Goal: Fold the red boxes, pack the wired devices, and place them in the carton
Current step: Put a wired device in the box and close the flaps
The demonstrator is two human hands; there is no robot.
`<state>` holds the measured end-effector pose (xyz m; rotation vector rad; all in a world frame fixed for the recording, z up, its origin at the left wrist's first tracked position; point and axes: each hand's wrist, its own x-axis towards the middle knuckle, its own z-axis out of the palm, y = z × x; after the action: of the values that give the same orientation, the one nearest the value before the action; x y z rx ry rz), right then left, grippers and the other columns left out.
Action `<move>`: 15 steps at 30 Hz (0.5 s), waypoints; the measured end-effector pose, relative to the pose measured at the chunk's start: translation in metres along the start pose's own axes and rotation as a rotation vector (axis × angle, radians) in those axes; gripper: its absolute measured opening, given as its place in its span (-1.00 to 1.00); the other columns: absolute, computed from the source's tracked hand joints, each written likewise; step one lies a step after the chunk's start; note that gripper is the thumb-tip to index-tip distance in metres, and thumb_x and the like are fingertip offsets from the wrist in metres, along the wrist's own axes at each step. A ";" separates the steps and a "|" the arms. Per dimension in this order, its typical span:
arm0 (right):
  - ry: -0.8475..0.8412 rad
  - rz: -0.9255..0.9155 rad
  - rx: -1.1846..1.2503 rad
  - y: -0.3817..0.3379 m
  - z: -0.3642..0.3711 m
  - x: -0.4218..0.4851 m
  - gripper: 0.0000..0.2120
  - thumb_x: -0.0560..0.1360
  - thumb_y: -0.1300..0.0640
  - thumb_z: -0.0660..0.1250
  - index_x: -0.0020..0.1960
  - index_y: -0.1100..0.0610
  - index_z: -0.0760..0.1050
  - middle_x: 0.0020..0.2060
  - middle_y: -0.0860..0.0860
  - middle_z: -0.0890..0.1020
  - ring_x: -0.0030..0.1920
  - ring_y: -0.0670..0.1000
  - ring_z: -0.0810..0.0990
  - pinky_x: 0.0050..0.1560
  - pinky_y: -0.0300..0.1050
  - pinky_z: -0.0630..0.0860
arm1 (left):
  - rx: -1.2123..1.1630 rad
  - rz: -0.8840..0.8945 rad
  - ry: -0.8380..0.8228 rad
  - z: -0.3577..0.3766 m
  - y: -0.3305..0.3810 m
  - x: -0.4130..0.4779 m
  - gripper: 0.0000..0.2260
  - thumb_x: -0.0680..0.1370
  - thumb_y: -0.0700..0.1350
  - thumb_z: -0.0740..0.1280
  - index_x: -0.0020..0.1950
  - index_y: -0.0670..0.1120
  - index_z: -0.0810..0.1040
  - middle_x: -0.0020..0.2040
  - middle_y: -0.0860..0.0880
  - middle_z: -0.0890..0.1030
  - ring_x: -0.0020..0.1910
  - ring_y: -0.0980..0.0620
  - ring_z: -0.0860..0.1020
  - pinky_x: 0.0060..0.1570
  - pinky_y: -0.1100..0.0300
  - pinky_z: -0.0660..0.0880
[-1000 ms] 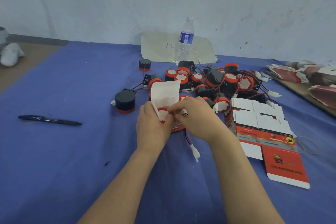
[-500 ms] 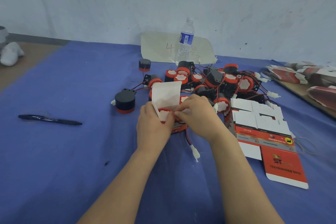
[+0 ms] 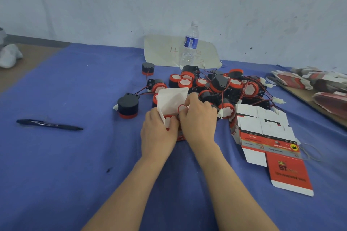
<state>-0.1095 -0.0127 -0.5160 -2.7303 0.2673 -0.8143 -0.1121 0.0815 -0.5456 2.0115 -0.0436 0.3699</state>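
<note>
Hands meet at mid-table over one red box [image 3: 171, 100], which stands open on the blue cloth [image 3: 56, 174] with its white lid flap tilted up and back. Left hand [image 3: 157, 133] grips the box's left side, fingers curled round it, thumb at the mouth. Right hand [image 3: 199, 118] is bunched at the mouth from the other side, fingertips pinching a loop of red wire [image 3: 183, 108] just above the opening. Inside the box sits a wired device [image 3: 170, 120] – red rim and white face show between the two hands, the rest is hidden.

Just behind the box lies a pile of wired devices [image 3: 216, 88], black bodies with red rings, wires tangled, white plugs sticking out on the right. One lone black device [image 3: 128, 106] stands on its red base left of the box, apart from the pile; a smaller one [image 3: 148, 68] stands farther back.

Right of the hands is a stack of flat box blanks [image 3: 262, 133], white inner sides up, one red printed panel reaching toward the near edge. More folded-flat boxes [image 3: 319, 82] are heaped on a brown board at the far right.

Pen [image 3: 49, 124] lies well off to the left on the cloth. Water bottle [image 3: 189, 45] stands upright at the back by the wall, on a pale sheet [image 3: 161, 50] marked with a red 4
</note>
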 end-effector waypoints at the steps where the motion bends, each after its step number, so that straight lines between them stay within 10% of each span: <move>1: -0.010 -0.002 -0.013 0.000 0.000 0.000 -0.91 0.57 0.09 0.17 0.02 0.11 0.37 -0.17 0.03 0.56 -0.16 0.07 0.34 -0.10 -0.06 0.15 | -0.008 0.003 0.003 0.000 0.001 -0.001 -0.72 0.53 0.04 0.31 0.15 -0.08 0.41 0.03 -0.03 0.47 -0.01 -0.04 0.50 -0.02 -0.09 0.53; 15: -0.569 -0.210 0.099 0.018 -0.035 -0.001 -0.72 0.60 0.10 0.15 0.20 0.01 0.57 0.01 -0.01 0.65 0.00 0.05 0.54 0.08 0.06 0.49 | -0.085 -0.086 -0.029 -0.001 0.000 0.004 -0.68 0.49 0.02 0.40 0.10 -0.11 0.42 0.06 -0.08 0.52 0.06 -0.09 0.52 0.09 -0.12 0.48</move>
<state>-0.1316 -0.0366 -0.4935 -2.7819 -0.1760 -0.0642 -0.1087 0.0827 -0.5443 1.9276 0.0094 0.2798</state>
